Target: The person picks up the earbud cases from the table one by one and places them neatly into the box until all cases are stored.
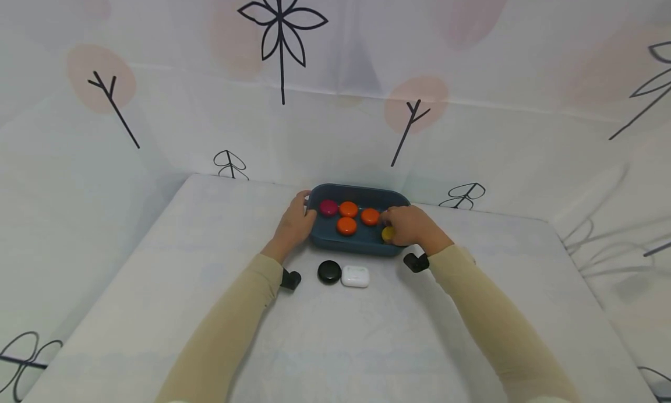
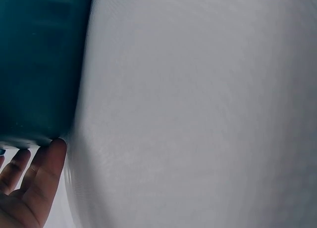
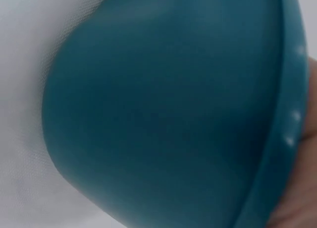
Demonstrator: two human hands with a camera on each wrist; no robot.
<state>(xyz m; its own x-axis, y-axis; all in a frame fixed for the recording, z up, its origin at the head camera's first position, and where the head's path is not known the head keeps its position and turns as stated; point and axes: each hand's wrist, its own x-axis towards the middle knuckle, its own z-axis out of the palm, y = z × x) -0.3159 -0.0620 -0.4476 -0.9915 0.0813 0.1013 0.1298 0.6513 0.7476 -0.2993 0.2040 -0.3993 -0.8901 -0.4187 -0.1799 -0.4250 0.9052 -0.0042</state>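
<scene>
A dark blue-green tray [image 1: 362,244] with rounded corners stands near the back edge of the table. My left hand [image 1: 293,222] holds its left end, thumb at the rim; in the left wrist view the fingertips [image 2: 57,144] touch the tray's wall [image 2: 42,74]. Inside lie a crimson disc [image 1: 328,208] and three orange discs, one of them [image 1: 370,217] near my right fingers. My right hand [image 1: 409,224] reaches over the right end, its fingers bent down at a yellow disc [image 1: 387,234], partly hidden. The right wrist view shows mainly the tray's outer wall [image 3: 158,104].
In front of the tray a black round disc [image 1: 329,272] and a white rounded case [image 1: 355,276] lie side by side on the white tablecloth [image 1: 346,345]. A patterned cloth wall [image 1: 335,135] rises right behind the tray.
</scene>
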